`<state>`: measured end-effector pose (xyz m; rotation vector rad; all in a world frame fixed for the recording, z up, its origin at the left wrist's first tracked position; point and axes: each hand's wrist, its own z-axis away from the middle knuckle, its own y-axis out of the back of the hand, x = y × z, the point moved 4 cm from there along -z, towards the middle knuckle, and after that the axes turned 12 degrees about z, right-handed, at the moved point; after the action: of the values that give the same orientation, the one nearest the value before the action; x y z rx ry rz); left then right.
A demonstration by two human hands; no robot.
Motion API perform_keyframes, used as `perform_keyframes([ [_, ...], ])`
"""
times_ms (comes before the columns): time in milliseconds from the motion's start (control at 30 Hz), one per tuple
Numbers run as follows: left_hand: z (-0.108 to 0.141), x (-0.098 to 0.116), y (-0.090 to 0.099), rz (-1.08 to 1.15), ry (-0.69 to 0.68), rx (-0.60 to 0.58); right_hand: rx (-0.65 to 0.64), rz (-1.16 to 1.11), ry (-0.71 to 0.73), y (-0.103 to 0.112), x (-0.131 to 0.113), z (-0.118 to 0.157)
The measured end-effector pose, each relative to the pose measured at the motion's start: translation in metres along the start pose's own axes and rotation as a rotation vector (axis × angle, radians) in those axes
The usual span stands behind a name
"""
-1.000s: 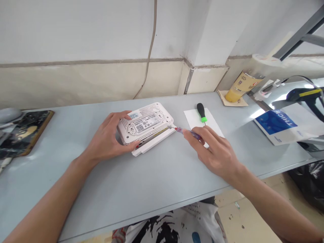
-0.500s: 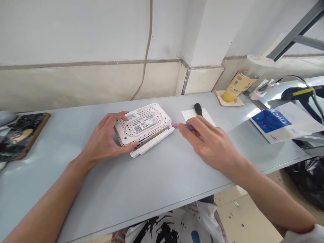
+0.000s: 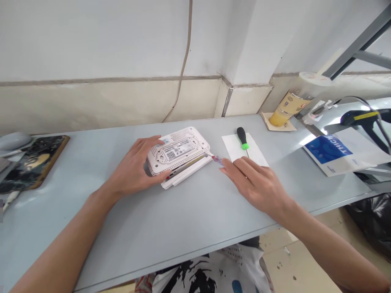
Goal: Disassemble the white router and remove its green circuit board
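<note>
A white router [image 3: 180,149] lies label side up on the grey table, its long near edge split from a white side strip [image 3: 186,173]. My left hand [image 3: 139,162] grips the router's left end, thumb at the near corner and fingers over the top. In my right hand [image 3: 252,179] is a screwdriver with a clear purple handle [image 3: 217,160]; its tip meets the right end of the gap between router and strip. Just beyond that hand, a black and green screwdriver [image 3: 242,136] rests on a white sheet of paper [image 3: 230,143].
At the left lies a dark mat [image 3: 45,162] with a white mouse [image 3: 15,141] on it. A cup of yellow drink [image 3: 281,112] stands at the back right, near a blue and white booklet [image 3: 332,152]. A cable [image 3: 183,67] hangs down the wall.
My right hand and the screwdriver have shifted slightly toward me, uncovering more of the green-collared screwdriver. The whole view has shifted a little. My left hand keeps its hold on the router.
</note>
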<state>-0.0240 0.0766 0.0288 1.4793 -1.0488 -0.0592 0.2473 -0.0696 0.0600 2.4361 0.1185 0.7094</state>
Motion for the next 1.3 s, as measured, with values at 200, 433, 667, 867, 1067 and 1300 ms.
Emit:
perform_keyframes([
  [200, 0.004, -0.006, -0.002, -0.008, 0.002, -0.066, -0.005, -0.110, -0.026, -0.001, -0.013, 0.021],
  [433, 0.007, -0.004, 0.000, -0.009, 0.018, -0.106, 0.009, -0.129, -0.125, -0.013, -0.017, 0.031],
  [667, 0.008, -0.003, 0.000, -0.014, 0.018, -0.117, -0.062, -0.204, -0.254, -0.017, -0.009, 0.038],
  [867, 0.008, -0.001, -0.003, -0.007, 0.026, -0.119, -0.059, -0.238, -0.273, -0.020, -0.007, 0.040],
  [1067, 0.006, 0.000, -0.001, -0.021, 0.049, -0.074, -0.076, -0.278, -0.289, -0.012, -0.011, 0.036],
  [1300, 0.018, 0.039, -0.019, -0.281, 0.284, 0.066, 0.048, -0.055, -0.375, -0.002, 0.031, 0.054],
])
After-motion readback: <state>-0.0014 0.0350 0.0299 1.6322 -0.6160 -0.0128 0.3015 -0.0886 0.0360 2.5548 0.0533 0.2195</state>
